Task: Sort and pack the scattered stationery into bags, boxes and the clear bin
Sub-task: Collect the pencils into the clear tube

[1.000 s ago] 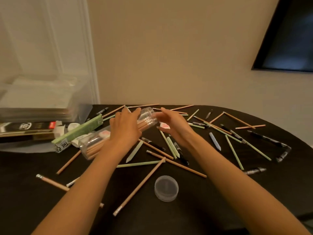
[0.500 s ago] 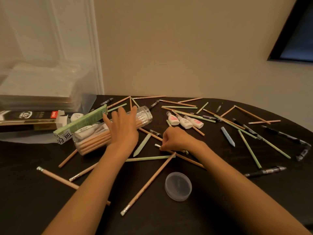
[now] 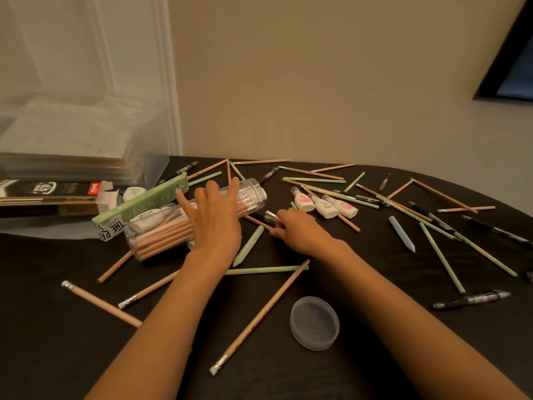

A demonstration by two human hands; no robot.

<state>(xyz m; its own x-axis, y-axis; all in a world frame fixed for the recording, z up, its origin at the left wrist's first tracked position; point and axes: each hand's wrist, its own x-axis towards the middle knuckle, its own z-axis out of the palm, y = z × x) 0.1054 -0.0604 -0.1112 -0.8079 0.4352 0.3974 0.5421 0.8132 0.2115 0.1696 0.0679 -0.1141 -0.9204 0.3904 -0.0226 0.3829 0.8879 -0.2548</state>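
Note:
A clear plastic jar [image 3: 161, 229] lies on its side on the dark table [image 3: 43, 327], holding wooden pencils. My left hand [image 3: 215, 219] rests on top of the jar with fingers spread. Just right of the jar's mouth, my right hand [image 3: 300, 229] pinches a wooden pencil [image 3: 269, 217] by its metal eraser end. The jar's round clear lid [image 3: 314, 322] lies near the front, between my forearms. Wooden pencils, green sticks and black pens are scattered across the table.
A green box [image 3: 138, 204] and a black pen box [image 3: 49, 197] lie left of the jar, before the clear bin [image 3: 72, 140] at back left. Three small white correction bottles [image 3: 324, 204] sit right of my right hand. The table's curved edge runs along the right.
My right hand has moved up towards the jar's mouth and now holds a pencil's eraser end. The left hand stays on the jar. The camera has shifted slightly.

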